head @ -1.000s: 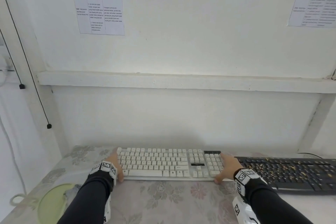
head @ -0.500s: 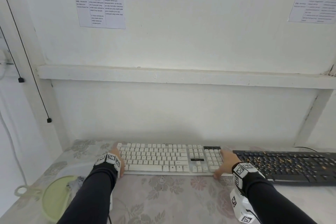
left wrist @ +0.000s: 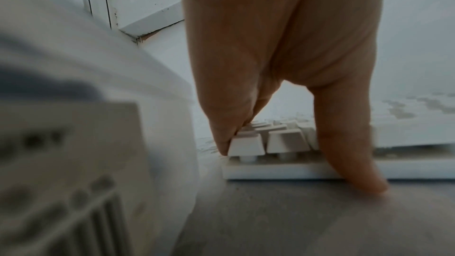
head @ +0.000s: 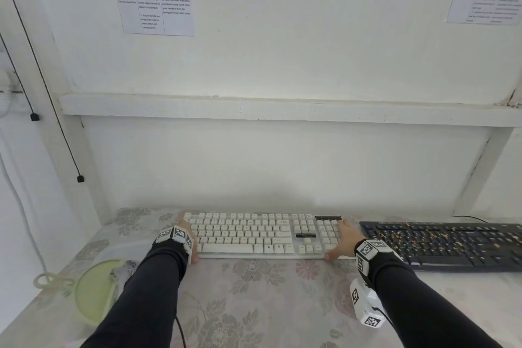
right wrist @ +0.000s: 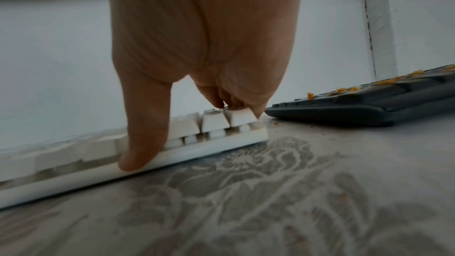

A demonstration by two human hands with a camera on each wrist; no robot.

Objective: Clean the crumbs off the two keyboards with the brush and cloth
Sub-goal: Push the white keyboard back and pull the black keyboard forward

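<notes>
The white keyboard (head: 248,234) lies flat on the floral tablecloth, and no crumbs show on its keys. My left hand (head: 185,234) grips its left end, thumb (left wrist: 349,163) on the front edge and fingers (left wrist: 226,133) curled at the corner keys. My right hand (head: 343,240) grips the right end the same way, thumb (right wrist: 142,143) in front, fingers (right wrist: 246,102) over the end keys. The black keyboard (head: 446,246) lies just to the right, strewn with orange-brown crumbs (right wrist: 344,89). No brush is in view.
A pale green round pan (head: 93,291) with a looped handle sits at the table's front left, a crumpled greyish cloth (head: 123,267) on its rim. The wall stands close behind both keyboards. A few crumbs (right wrist: 275,123) lie on the tablecloth (head: 254,305) between the keyboards.
The head view has tilted, so everything sits higher in the picture. Both hands keep their hold on the ends of the white keyboard, which has hardly shifted.
</notes>
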